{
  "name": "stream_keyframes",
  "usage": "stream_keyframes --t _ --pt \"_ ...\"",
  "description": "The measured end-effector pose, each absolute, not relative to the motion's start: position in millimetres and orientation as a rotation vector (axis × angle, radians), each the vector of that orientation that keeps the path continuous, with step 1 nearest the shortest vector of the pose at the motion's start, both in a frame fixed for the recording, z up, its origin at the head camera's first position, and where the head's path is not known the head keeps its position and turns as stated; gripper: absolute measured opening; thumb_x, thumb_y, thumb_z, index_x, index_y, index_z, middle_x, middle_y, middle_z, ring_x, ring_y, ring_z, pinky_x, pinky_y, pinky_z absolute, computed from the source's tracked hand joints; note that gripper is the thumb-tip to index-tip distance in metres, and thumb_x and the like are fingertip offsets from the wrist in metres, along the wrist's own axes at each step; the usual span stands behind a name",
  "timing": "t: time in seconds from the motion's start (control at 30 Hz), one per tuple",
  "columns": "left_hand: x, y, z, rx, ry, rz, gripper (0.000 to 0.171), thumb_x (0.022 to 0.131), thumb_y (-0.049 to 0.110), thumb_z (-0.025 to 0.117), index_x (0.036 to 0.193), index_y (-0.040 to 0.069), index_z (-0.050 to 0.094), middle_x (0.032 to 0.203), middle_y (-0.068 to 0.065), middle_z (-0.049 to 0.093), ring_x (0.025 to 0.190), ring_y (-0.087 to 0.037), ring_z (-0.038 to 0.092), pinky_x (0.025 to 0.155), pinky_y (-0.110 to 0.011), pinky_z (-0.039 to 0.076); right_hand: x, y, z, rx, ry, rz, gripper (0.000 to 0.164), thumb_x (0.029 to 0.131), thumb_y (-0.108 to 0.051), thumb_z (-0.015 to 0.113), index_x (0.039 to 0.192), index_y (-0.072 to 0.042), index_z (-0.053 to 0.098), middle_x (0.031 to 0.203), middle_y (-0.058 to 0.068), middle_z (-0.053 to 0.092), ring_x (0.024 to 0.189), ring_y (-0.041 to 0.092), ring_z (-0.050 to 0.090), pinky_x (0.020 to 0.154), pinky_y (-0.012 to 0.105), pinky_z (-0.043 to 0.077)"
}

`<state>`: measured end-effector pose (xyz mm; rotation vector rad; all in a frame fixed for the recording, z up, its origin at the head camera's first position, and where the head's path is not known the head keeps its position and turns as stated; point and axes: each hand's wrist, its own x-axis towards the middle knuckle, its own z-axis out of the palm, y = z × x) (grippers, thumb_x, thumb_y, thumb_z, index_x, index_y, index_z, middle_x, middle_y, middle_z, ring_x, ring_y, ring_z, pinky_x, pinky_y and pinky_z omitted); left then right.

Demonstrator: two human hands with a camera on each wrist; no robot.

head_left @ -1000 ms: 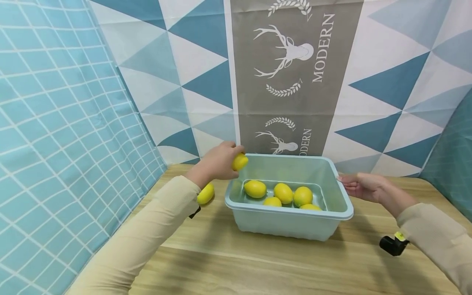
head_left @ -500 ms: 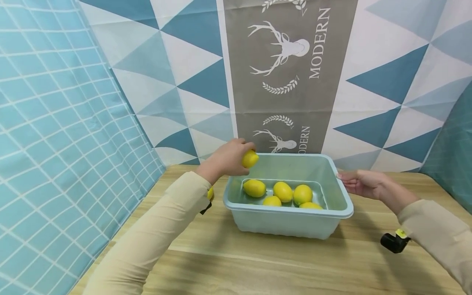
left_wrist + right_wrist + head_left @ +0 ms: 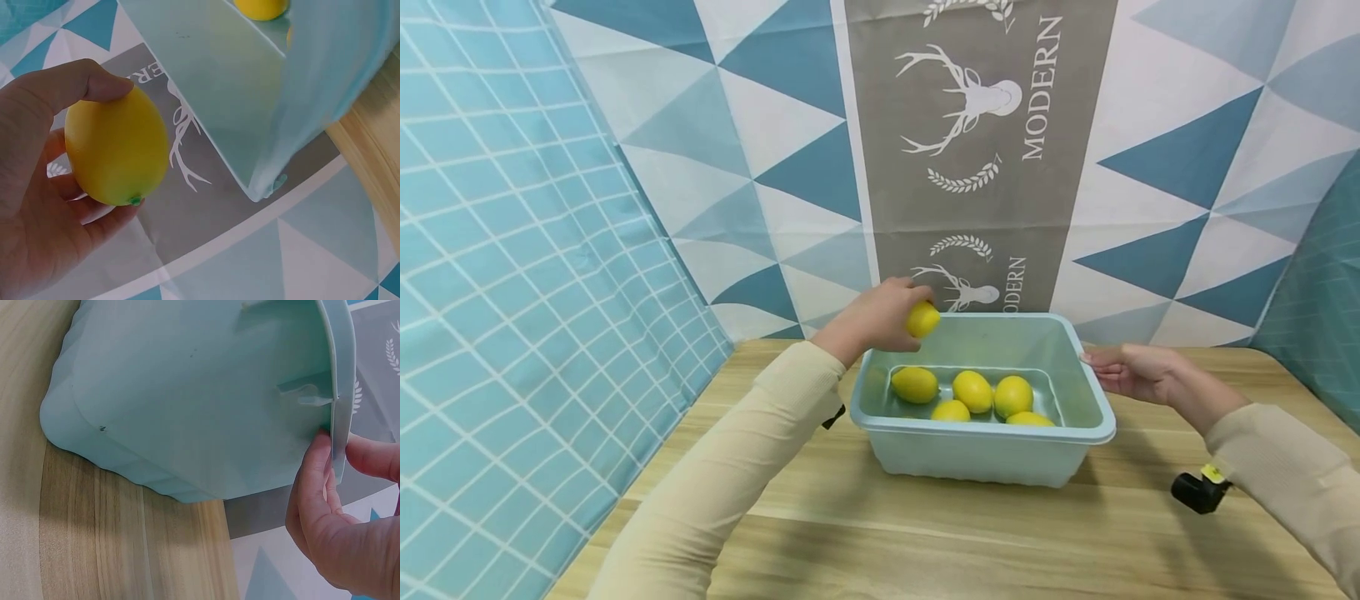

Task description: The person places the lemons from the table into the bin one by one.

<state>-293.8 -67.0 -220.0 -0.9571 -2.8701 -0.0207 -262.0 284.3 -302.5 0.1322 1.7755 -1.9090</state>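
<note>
My left hand point(image 3: 887, 315) grips a yellow lemon point(image 3: 922, 319) above the back left corner of a pale blue-green plastic basin point(image 3: 977, 454). In the left wrist view the thumb lies over the lemon point(image 3: 115, 147) and the fingers curl beneath it, its green tip showing. My right hand point(image 3: 1138, 375) pinches the basin's right rim, thumb on the outer top and fingers under the lip, as the right wrist view of that hand point(image 3: 350, 512) shows. Several lemons lie on the basin floor, among them one at the left point(image 3: 915, 384) and one at the right point(image 3: 1013, 396).
The basin stands on a wooden table point(image 3: 880, 542) near its back edge. Behind it hangs a patterned cloth point(image 3: 805, 108) with deer heads, and a blue checked cloth point(image 3: 497, 275) covers the left side. Black wrist camera parts point(image 3: 1198, 493) hang below the right sleeve.
My left hand has carried the lemon rightward, from beside the basin's left edge to over its back left corner. A lemon on the table is now hidden behind the left arm. The right hand keeps its hold.
</note>
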Motion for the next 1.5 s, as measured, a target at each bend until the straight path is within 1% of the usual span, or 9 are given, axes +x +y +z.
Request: stream_keyframes --t 0.3,0.43,0.63,0.97,1.2,1.33,1.5 --pt "-300.9 -50.2 -220.0 -1.042 -2.869 -0.016 0.054 0.075 0.021 0.076 0.126 0.020 0.058 0.119 -0.004 0.057 0.104 -0.021 0.052 0.088 -0.035 0.051 -260.4 290.2 -302.9 0.139 1.781 -1.907 0.014 0.093 -0.008 0.059 0.084 -0.015 0.068 0.085 -0.004 0.067 0.081 0.006 0.066 0.078 0.020 0.056" --pt "-302.4 -41.4 -221.7 -1.062 -2.882 -0.016 0.055 0.075 0.020 0.077 0.127 0.021 0.058 0.121 -0.004 0.057 0.104 -0.020 0.052 0.091 -0.035 0.051 -259.6 291.6 -304.0 0.147 1.769 -1.921 0.015 0.093 -0.008 0.059 0.084 -0.014 0.068 0.085 -0.004 0.068 0.081 0.006 0.066 0.079 0.021 0.057" --pt "-305.3 -33.6 -226.6 -1.070 -2.894 0.030 0.053 0.076 0.021 0.076 0.125 0.023 0.058 0.124 -0.002 0.057 0.108 -0.019 0.051 0.091 -0.034 0.050 -258.8 289.0 -307.2 0.134 1.757 -1.936 0.016 0.093 -0.006 0.058 0.083 -0.014 0.069 0.085 -0.003 0.067 0.081 0.007 0.065 0.079 0.022 0.057" --pt "-307.4 -28.1 -235.2 -1.073 -2.938 0.003 0.056 0.076 0.019 0.075 0.128 0.020 0.057 0.128 -0.002 0.058 0.110 -0.019 0.052 0.096 -0.033 0.050 -257.9 283.1 -308.0 0.150 1.745 -1.942 0.014 0.092 -0.007 0.060 0.083 -0.014 0.068 0.086 -0.003 0.067 0.082 0.007 0.065 0.079 0.022 0.056" --pt "-307.3 -31.3 -232.2 -1.061 -2.964 -0.007 0.059 0.078 0.020 0.072 0.134 0.017 0.054 0.138 -0.004 0.054 0.125 -0.022 0.050 0.105 -0.036 0.045 -259.0 279.0 -305.5 0.157 1.743 -1.945 0.013 0.093 -0.008 0.059 0.084 -0.014 0.067 0.086 -0.003 0.066 0.081 0.006 0.064 0.079 0.021 0.056" --pt "-305.2 -37.5 -223.6 -1.076 -2.913 0.028 0.058 0.078 0.020 0.070 0.134 0.016 0.054 0.135 -0.005 0.056 0.122 -0.023 0.052 0.103 -0.036 0.047 -259.6 280.4 -304.1 0.142 1.752 -1.939 0.016 0.093 -0.006 0.057 0.084 -0.014 0.068 0.085 -0.003 0.067 0.081 0.006 0.065 0.079 0.021 0.056" --pt "-304.1 -54.2 -215.1 -1.015 -2.884 0.008 0.059 0.077 0.021 0.069 0.134 0.017 0.053 0.134 -0.005 0.057 0.122 -0.025 0.054 0.097 -0.039 0.049 -259.8 283.4 -301.6 0.139 1.780 -1.932 0.016 0.093 -0.006 0.058 0.083 -0.014 0.068 0.084 -0.004 0.068 0.080 0.006 0.065 0.079 0.021 0.056"
